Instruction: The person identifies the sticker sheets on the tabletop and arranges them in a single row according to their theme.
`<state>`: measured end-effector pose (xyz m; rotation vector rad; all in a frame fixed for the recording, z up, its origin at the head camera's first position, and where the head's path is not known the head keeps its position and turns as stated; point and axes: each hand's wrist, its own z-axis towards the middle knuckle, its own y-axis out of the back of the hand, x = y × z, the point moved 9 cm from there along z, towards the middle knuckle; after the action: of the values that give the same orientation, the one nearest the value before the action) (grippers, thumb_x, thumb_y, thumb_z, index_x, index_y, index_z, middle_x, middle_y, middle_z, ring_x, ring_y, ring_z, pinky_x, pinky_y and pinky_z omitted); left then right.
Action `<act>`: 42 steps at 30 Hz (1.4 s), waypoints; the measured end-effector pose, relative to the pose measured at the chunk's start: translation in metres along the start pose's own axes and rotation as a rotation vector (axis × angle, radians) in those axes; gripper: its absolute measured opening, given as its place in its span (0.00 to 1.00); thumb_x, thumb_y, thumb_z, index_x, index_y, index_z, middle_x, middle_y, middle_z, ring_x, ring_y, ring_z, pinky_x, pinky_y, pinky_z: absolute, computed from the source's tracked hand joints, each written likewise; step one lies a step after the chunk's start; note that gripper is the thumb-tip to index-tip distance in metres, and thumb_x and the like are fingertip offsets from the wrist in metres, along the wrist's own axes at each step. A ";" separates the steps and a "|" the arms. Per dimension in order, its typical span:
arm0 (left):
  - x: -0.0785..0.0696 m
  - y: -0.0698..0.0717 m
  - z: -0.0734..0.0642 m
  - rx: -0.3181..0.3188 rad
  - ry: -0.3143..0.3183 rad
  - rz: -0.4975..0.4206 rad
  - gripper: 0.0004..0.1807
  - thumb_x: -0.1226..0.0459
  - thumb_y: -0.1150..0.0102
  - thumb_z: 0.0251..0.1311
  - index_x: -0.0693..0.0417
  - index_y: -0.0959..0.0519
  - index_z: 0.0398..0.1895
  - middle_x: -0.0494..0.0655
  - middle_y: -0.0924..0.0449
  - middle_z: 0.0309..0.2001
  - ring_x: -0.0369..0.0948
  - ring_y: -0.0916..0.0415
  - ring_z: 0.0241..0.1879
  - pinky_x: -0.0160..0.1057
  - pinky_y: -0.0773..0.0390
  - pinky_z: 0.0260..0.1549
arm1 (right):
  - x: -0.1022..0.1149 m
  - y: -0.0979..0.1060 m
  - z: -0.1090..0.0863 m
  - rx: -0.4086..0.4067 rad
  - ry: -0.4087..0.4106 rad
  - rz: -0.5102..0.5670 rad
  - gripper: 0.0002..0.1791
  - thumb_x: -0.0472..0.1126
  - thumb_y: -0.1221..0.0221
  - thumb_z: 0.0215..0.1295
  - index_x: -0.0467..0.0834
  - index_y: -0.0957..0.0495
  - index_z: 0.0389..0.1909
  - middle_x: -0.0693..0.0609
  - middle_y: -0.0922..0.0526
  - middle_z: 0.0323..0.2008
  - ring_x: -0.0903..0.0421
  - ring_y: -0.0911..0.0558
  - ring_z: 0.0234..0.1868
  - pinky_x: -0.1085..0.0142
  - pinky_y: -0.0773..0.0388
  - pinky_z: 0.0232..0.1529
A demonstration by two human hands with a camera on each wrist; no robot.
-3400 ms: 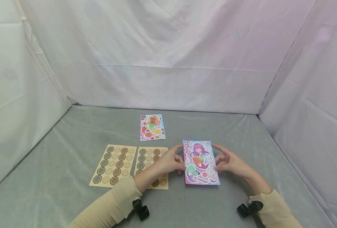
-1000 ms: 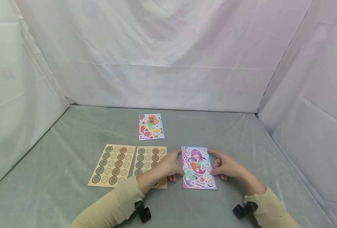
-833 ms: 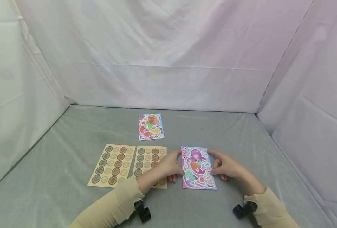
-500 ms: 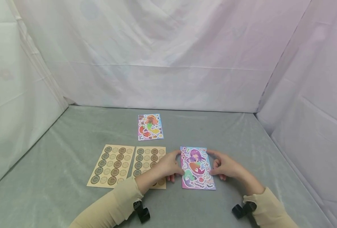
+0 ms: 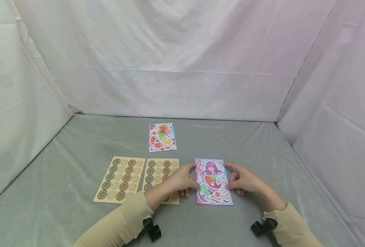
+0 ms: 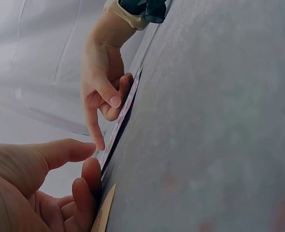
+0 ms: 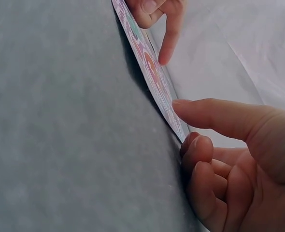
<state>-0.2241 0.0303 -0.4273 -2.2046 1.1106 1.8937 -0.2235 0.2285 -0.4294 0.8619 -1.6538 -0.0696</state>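
Observation:
A mermaid sticker sheet (image 5: 214,181), pink and blue with a purple-haired figure, lies on the grey cloth in the head view, its edge slightly raised in the wrist views. My left hand (image 5: 182,178) holds its left edge, index finger near the upper corner and thumb lower down. On the opposite edge my right hand (image 5: 245,179) holds it in the same way, thumb and index finger at the rim, the other fingers curled in. Close up, the right thumb (image 7: 220,116) reaches over the sheet's edge. The left wrist view shows the left thumb (image 6: 65,151) at the other edge.
Two tan sheets of round labels lie left of the mermaid sheet: one outer sheet (image 5: 118,178) and one inner sheet (image 5: 151,171), partly covered by the left forearm. Behind them is another mermaid sticker sheet (image 5: 162,137). White fabric walls (image 5: 182,92) enclose the grey table surface (image 5: 231,140).
Compared with the earliest frame, the mermaid sheet has come down and nearer to me, with both hands following. Over the last second, sheet and hands have hardly moved; the view shifts slightly.

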 end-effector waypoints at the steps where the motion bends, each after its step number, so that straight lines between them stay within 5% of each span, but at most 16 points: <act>1: 0.000 0.000 0.000 0.003 0.000 -0.001 0.45 0.68 0.30 0.49 0.61 0.42 0.71 0.48 0.21 0.19 0.40 0.28 0.08 0.33 0.32 0.05 | 0.000 0.000 0.000 0.001 0.002 -0.001 0.47 0.39 0.31 0.55 0.35 0.47 0.71 0.49 0.25 0.22 0.56 0.29 0.15 0.68 0.31 0.14; 14: -0.002 0.000 0.000 0.022 -0.004 -0.030 0.44 0.67 0.31 0.50 0.60 0.42 0.71 0.49 0.21 0.20 0.41 0.28 0.10 0.33 0.33 0.07 | 0.009 0.003 -0.002 -0.024 0.052 -0.023 0.45 0.39 0.33 0.57 0.33 0.46 0.70 0.49 0.23 0.27 0.55 0.25 0.21 0.64 0.25 0.20; 22: -0.006 0.004 0.002 0.028 -0.064 -0.111 0.45 0.67 0.31 0.51 0.60 0.43 0.71 0.53 0.22 0.21 0.42 0.27 0.12 0.33 0.31 0.11 | 0.016 0.008 -0.003 -0.063 0.083 0.001 0.44 0.36 0.33 0.56 0.33 0.47 0.71 0.46 0.22 0.31 0.53 0.24 0.25 0.64 0.24 0.24; 42: -0.024 0.022 0.000 0.036 -0.196 -0.105 0.42 0.66 0.32 0.53 0.58 0.41 0.71 0.47 0.20 0.29 0.50 0.19 0.25 0.46 0.19 0.26 | 0.026 0.019 -0.003 -0.189 0.128 0.031 0.37 0.39 0.36 0.62 0.35 0.41 0.69 0.43 0.21 0.40 0.48 0.22 0.35 0.59 0.20 0.30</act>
<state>-0.2356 0.0257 -0.3972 -1.9658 0.9702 1.9774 -0.2311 0.2283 -0.3978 0.6832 -1.5140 -0.1445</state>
